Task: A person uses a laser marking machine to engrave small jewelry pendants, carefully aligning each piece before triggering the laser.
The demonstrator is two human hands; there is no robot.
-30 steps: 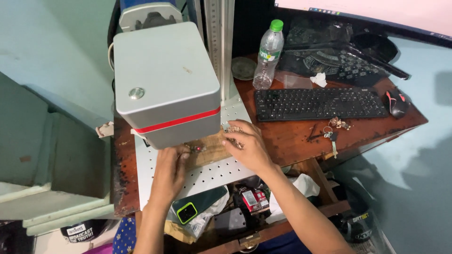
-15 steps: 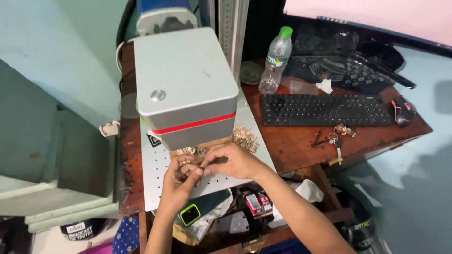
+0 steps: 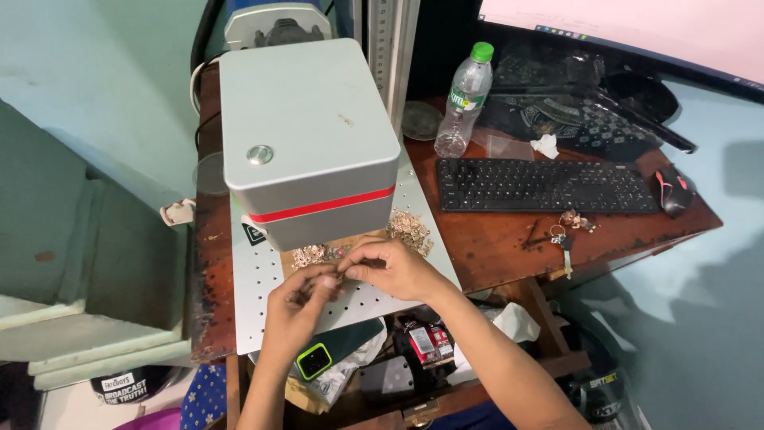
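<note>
Left hand: the left hand [image 3: 298, 306] is over the front part of the perforated plate [image 3: 255, 306], fingers curled together around a small metal piece [image 3: 341, 275] at the fingertips; the piece is too small to tell its shape.
Right hand: the right hand [image 3: 398, 267] meets the left from the right side, thumb and forefinger pinched together on the same small metal piece.
Small metal piece: held between both hands, just above the perforated plate, in front of the grey machine head [image 3: 306, 139].
Loose pieces: a heap of gold-coloured bits [image 3: 410, 228] lies on the plate just behind the right hand; a smaller cluster [image 3: 312, 255] lies under the machine head's front edge, near the left fingertips.
Machine head: grey box with a red stripe and a round button on top, standing over the plate at the bench's left end.
Bench: dark wooden bench [image 3: 493, 243]; a black keyboard [image 3: 545, 185] lies along its right half, a mouse [image 3: 672, 189] near the right edge, a clear bottle with a green cap [image 3: 464, 99] towards the back, keys [image 3: 561, 235] near the front edge.
Below: a lower shelf [image 3: 382, 374] under the front edge holds mixed clutter.
</note>
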